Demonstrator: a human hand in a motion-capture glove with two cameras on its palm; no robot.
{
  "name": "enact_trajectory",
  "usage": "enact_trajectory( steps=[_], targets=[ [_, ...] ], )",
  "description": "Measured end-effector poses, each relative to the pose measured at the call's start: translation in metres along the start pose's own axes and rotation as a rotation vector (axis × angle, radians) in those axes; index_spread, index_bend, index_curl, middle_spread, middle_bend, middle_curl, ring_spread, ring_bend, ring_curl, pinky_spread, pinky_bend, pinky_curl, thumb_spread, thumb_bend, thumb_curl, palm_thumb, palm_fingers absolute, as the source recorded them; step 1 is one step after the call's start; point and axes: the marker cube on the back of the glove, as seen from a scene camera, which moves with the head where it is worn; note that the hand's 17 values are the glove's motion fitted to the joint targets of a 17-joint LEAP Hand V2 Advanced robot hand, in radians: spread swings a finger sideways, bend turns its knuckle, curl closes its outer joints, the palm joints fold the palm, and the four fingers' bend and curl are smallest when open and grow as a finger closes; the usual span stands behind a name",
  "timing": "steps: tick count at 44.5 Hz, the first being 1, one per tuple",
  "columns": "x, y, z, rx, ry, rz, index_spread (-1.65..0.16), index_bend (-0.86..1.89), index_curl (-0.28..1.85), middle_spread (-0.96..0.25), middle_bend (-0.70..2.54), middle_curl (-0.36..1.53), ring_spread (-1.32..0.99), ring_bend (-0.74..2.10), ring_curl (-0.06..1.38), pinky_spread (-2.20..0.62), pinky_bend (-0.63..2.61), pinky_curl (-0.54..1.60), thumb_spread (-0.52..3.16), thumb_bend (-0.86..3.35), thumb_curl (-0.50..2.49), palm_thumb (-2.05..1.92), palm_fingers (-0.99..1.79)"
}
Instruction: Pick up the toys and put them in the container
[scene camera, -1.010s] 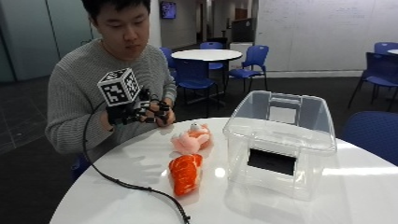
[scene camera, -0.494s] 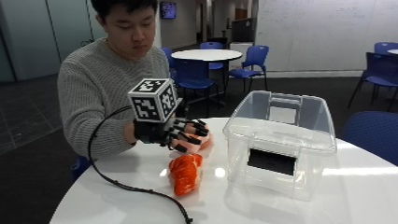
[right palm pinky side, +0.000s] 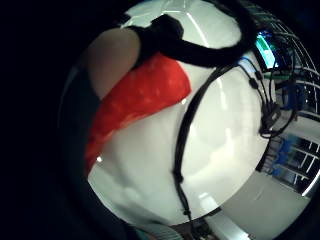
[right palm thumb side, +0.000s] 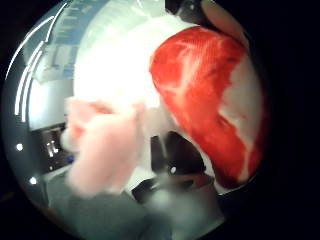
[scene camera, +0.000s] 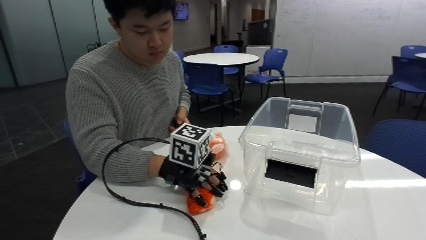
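Still early: orange toy (scene camera: 198, 202) lying on white table (scene camera: 373, 210), directly under gloved right hand (scene camera: 194, 177). Fingers curling down over it, beginning to grasp; not lifted. Pink toy (scene camera: 217, 146) sitting just beyond hand, untouched. Clear container (scene camera: 299, 150) standing to far side of grip, holding no toys. Both toys remaining to go in. Compared with half second back, hand dropping from pink toy onto orange one.

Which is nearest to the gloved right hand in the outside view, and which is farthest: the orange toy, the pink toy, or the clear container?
1. Orange toy: directly under the gloved right hand, on the table.
2. Pink toy: just behind the hand, toward the person.
3. Clear container: farthest, standing apart at the side.
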Motion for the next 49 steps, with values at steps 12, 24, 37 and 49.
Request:
enact_trajectory(
  steps=[12, 24, 37, 49],
  targets=[
    [0.001, -0.006, 0.002, 0.128, -0.002, 0.001, -0.45, 0.18, 0.36, -0.29, 0.42, 0.37, -0.27, 0.31, 0.22, 0.05, 0.55, 0.31, 1.39, 0.03, 0.32, 0.19, 0.41],
    [0.004, -0.006, -0.039, 0.325, -0.19, -0.045, -0.42, 0.33, 0.46, -0.32, 0.66, 0.51, -0.49, 0.71, 0.37, -0.23, 0.52, 0.31, 1.22, 0.21, 0.54, 0.61, 1.01],
    [-0.037, 0.011, -0.212, 0.533, -0.194, -0.222, -0.36, 0.5, 0.65, -0.3, 0.79, 0.66, -0.6, 0.84, 0.5, -0.36, 0.6, 0.4, 0.96, 0.18, 0.71, 0.62, 0.95],
    [-0.141, -0.125, -0.245, 0.472, -0.125, -0.286, -0.35, 0.53, 0.75, -0.28, 0.82, 0.75, -0.62, 0.89, 0.58, -0.37, 0.71, 0.45, 0.82, 0.15, 0.83, 0.59, 0.81]
  ],
)
